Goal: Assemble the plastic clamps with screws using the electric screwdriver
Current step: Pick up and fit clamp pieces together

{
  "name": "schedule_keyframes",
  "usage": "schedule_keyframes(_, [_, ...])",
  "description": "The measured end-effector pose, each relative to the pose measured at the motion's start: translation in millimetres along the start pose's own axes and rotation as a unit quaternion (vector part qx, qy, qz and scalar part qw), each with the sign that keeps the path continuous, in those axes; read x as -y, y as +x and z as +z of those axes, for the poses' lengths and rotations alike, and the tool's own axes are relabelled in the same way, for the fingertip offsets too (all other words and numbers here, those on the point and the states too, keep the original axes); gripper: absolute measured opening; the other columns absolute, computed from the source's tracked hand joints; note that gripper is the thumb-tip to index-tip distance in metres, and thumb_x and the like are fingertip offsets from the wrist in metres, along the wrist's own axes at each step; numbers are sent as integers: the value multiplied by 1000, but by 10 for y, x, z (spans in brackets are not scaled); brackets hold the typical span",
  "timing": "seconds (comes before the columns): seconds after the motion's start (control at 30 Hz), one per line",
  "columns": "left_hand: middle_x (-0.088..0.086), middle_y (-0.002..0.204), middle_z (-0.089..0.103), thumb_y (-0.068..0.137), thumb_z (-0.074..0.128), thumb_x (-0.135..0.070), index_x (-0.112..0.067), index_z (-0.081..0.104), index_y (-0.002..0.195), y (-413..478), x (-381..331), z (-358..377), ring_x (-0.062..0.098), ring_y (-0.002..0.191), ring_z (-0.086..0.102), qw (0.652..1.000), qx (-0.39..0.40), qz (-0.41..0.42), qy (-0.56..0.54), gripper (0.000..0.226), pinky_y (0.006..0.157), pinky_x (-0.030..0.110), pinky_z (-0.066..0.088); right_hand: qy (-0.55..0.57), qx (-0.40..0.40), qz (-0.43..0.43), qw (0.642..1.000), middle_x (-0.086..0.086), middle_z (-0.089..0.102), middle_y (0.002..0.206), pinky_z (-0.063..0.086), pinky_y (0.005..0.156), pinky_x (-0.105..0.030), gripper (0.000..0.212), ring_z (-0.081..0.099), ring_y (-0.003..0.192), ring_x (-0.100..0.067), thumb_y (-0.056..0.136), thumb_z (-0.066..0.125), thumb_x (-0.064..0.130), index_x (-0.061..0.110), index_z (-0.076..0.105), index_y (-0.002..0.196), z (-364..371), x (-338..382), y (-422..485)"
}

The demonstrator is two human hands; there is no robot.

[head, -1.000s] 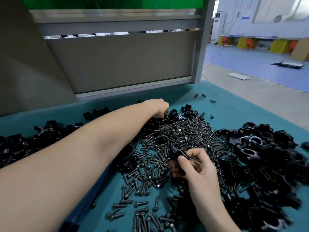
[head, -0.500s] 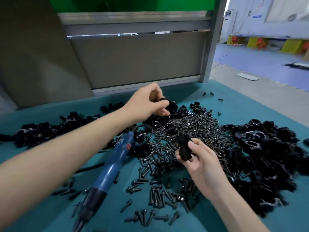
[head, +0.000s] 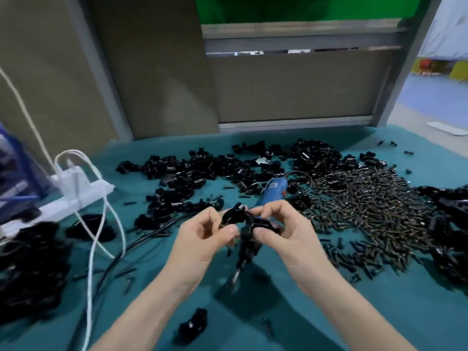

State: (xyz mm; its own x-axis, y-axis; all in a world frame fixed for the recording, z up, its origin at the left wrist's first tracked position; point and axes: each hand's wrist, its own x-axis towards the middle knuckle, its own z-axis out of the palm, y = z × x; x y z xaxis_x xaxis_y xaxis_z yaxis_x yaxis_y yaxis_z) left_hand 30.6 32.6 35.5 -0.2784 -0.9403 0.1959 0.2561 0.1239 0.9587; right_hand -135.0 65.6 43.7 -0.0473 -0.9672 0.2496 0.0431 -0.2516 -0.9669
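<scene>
Head: left hand, right hand pinch clamps over screwdriver; screws right.

Clamp halves in left hand, right hand

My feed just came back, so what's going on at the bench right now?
A person is handling clamp parts. The left hand pinches a black clamp piece and the right hand pinches a second clamp piece, held close together above the teal mat. The blue electric screwdriver lies on the mat below the hands, untouched, with the screw pile to its right.
</scene>
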Motion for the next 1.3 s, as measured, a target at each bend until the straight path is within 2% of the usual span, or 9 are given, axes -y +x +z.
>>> schedule_keyframes(0.07, [-8, 106, 73, 61, 78, -26, -28, 48, 50, -18, -28, -121, 4, 87, 67, 999, -3, 21, 36, 32, 73, 15, 49, 12, -2, -2, 1000, 0, 70, 103, 54, 81, -31, 28, 66, 100, -17, 84, 64, -10, 15, 50, 82, 135, -13, 11])
schedule_keyframes(0.17, [-16, 118, 68, 63, 81, -26, -28, 50, 53, -15, -73, -238, 1, 109, 63, 994, -2, 44, 101, 32, 83, 17, 50, 41, -1, -21, 999, 2, 70, 107, 53, 78, -32, 22, 66, 99, -20, 77, 64, 5, 23, 52, 80, 232, -33, -9])
schedule_keyframes(0.3, [-9, 110, 71, 61, 90, -19, -19, 47, 77, -44, -51, -274, 12, 97, 63, 997, 23, 36, 67, 45, 73, 20, 53, 58, -6, -14, 998, 1, 71, 111, 53, 85, -42, 21, 68, 101, -22, 76, 64, 8, 28, 56, 79, 228, -77, -58])
schedule_keyframes(0.47, [-5, 120, 68, 52, 93, -32, -27, 65, 117, -70, -46, -216, 15, 101, 66, 997, 41, -30, -62, 71, 86, 28, 54, 127, -25, 22, 991, 0, 71, 98, 56, 75, -29, 19, 68, 89, -23, 73, 64, 7, 26, 60, 73, 143, -104, -74])
schedule_keyframes(0.6, [7, 115, 70, 48, 95, -24, -25, 70, 115, -69, -62, -196, 23, 83, 72, 982, 55, -72, -165, 71, 77, 26, 57, 191, -18, 45, 980, -9, 65, 95, 56, 76, -31, 20, 62, 86, -29, 70, 72, 5, 22, 62, 72, 125, -73, -88])
schedule_keyframes(0.73, [14, 117, 69, 51, 94, -26, -31, 68, 110, -78, -57, -197, 25, 84, 73, 984, 74, -69, -144, 65, 78, 28, 57, 182, -18, 21, 983, -8, 68, 99, 54, 76, -27, 26, 64, 88, -25, 73, 69, -5, 21, 61, 75, 93, -61, -92])
schedule_keyframes(0.87, [13, 114, 70, 53, 94, -31, -35, 63, 112, -85, -50, -203, 22, 90, 71, 992, 74, -60, -80, 66, 78, 27, 55, 105, -5, -18, 994, -3, 71, 104, 53, 79, -26, 24, 66, 99, -22, 71, 69, 8, 29, 67, 82, 92, -41, -114])
schedule_keyframes(1.07, [0, 107, 71, 67, 78, 2, -30, 67, 114, -106, -72, -201, 13, 80, 67, 993, 101, -50, -20, 58, 79, 25, 54, -22, -13, -68, 997, 3, 70, 105, 50, 75, -15, 22, 66, 97, -10, 74, 66, 4, 20, 70, 88, 114, -32, -129])
schedule_keyframes(1.3, [-1, 103, 71, 71, 72, 4, -29, 70, 111, -122, -83, -182, 14, 74, 66, 994, 102, -48, -11, 52, 80, 27, 55, -30, -7, -57, 998, 1, 71, 101, 50, 82, -18, 24, 67, 96, -13, 72, 63, 1, 15, 69, 91, 70, -42, -110])
